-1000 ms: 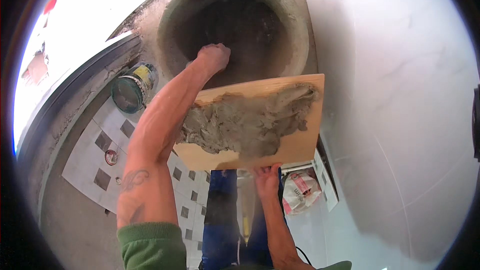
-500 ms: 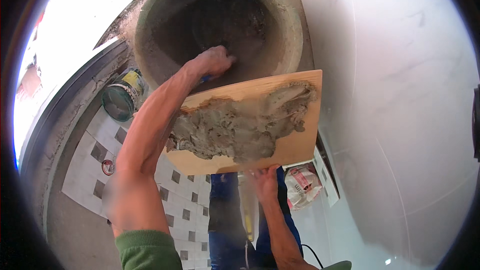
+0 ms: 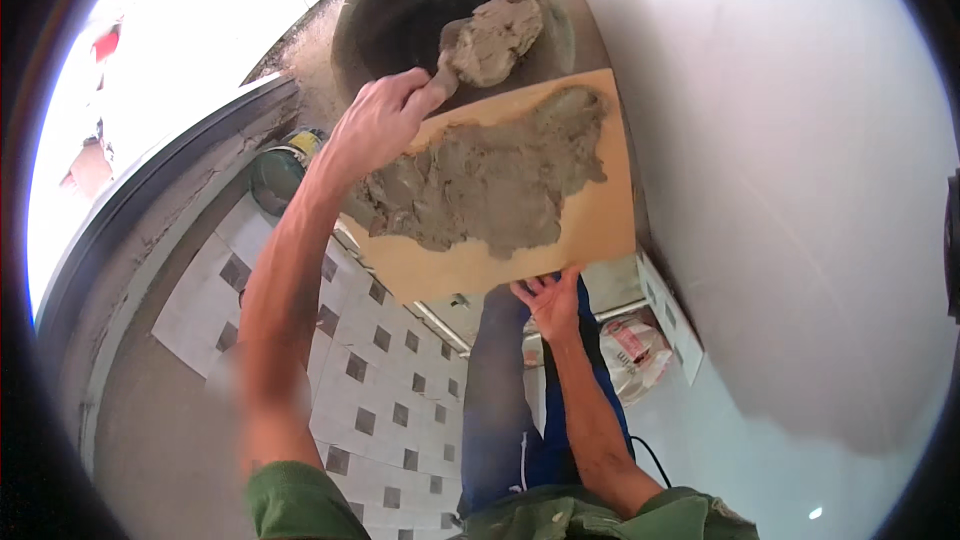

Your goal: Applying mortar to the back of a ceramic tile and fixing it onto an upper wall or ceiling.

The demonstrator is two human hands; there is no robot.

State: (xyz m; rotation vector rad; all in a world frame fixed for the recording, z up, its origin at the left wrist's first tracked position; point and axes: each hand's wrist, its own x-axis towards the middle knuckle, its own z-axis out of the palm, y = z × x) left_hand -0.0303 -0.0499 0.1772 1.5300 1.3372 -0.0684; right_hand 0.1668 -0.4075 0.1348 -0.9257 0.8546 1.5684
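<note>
My left hand [image 3: 385,115] is closed around the handle of a trowel [image 3: 447,58]. A thick lump of wet grey mortar [image 3: 500,35] covers its blade, over the near part of a round basin [image 3: 352,15]. In front of the basin a flat, tan rectangular tile [image 3: 590,230] lies tilted, its upper face spread with a rough layer of darker mortar [image 3: 490,180]. My right hand [image 3: 553,305] holds the tile's near edge from below, palm up, with its fingertips partly hidden under it.
A green-rimmed bucket [image 3: 275,180] stands left of the tile, beside a ledge [image 3: 180,170]. A pale glossy wall [image 3: 780,190] rises on the right. Below are a floor of white tiles with small grey squares [image 3: 385,380] and a white-and-red bag [image 3: 635,355].
My left hand has come up out of the basin with mortar on the trowel. In the picture, the tile and basin sit higher; my right hand still holds the tile's near edge.
</note>
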